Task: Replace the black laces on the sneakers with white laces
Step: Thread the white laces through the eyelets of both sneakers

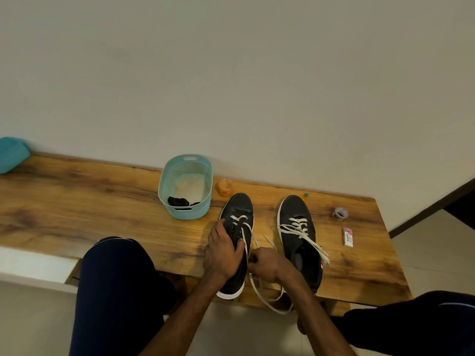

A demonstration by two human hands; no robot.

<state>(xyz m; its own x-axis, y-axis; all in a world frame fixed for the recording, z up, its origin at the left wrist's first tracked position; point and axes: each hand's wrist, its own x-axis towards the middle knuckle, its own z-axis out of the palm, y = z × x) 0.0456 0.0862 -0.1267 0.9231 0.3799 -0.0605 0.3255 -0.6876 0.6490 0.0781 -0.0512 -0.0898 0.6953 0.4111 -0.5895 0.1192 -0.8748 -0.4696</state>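
Two black sneakers stand on the wooden table (102, 201). The left sneaker (239, 209) carries a white lace (246, 237) through its front eyelets only; the lace's loose ends trail off the table's front edge. My left hand (222, 250) grips this sneaker over its side and tongue. My right hand (264, 262) pinches the white lace just right of that shoe. The right sneaker (298, 227) is threaded with a white lace (305, 235) whose ends lie loose. Black laces (180, 201) lie in the teal basket (167, 181).
An orange jar (225, 187) stands behind the left sneaker. A roll of tape (339, 214) and an eraser (348, 237) lie at the right end. A teal cloth (11, 154) sits at the far left. My knees flank the table's front edge.
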